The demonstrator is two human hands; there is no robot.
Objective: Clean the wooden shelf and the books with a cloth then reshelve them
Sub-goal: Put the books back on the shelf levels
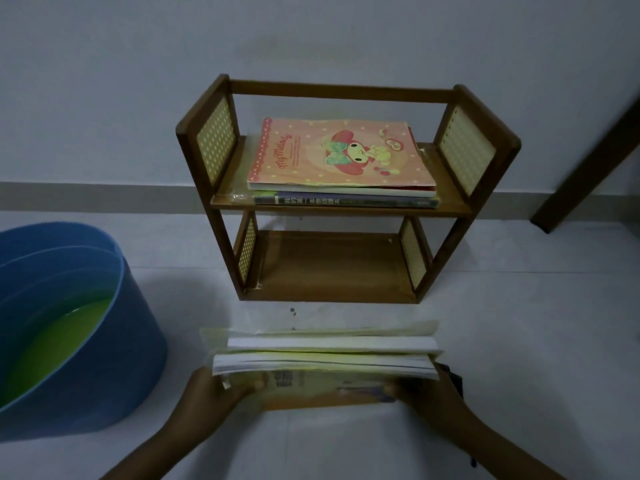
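Books (323, 358) stacked between left hand (211, 393) and right hand (427, 393), both gripping ends, before shelf (343, 206).

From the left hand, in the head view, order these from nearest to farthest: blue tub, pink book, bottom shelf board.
1. Blue tub, just to the left of the left hand.
2. Bottom shelf board, ahead, low in the wooden shelf.
3. Pink book, atop the upper-shelf stack.

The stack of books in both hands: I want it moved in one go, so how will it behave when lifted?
The stack of books is several loose volumes, so the layers may slide apart unless kept level. The covers look thin and glossy, probably bendy and slippery. The left hand and right hand grip opposite ends, which should steady it.
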